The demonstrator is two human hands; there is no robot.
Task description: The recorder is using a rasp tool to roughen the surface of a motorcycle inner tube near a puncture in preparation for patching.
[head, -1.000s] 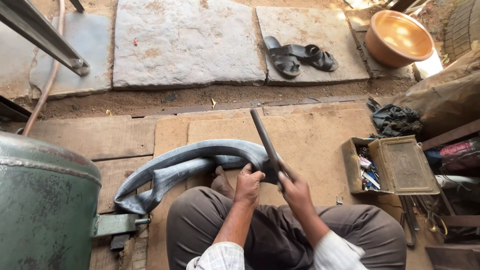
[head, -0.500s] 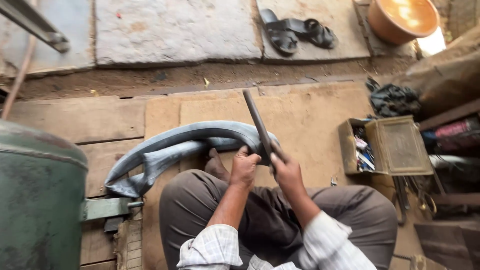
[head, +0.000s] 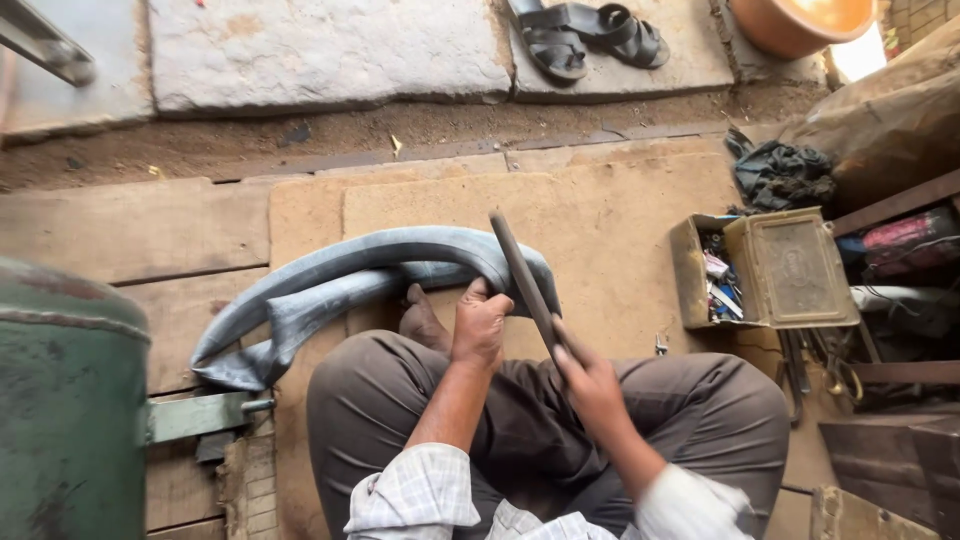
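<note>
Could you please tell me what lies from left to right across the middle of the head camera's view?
Green tank → flattened grey inner tube → left hand on the tube → right hand gripping a dark flat tool → open metal box of small parts → red and dark items on the shelf.

Wooden floor boards (head: 130, 225) carry a grey inner tube (head: 340, 275) and open tin toolbox (head: 770, 270).

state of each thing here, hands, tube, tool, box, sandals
left hand: pressed down on the inner tube
right hand: gripping the flat file
inner tube: deflated, folded limp on the floor
flat file: tilted across the tube
metal box: lid open, small items inside
sandals: off, lying on the stone slab
</note>
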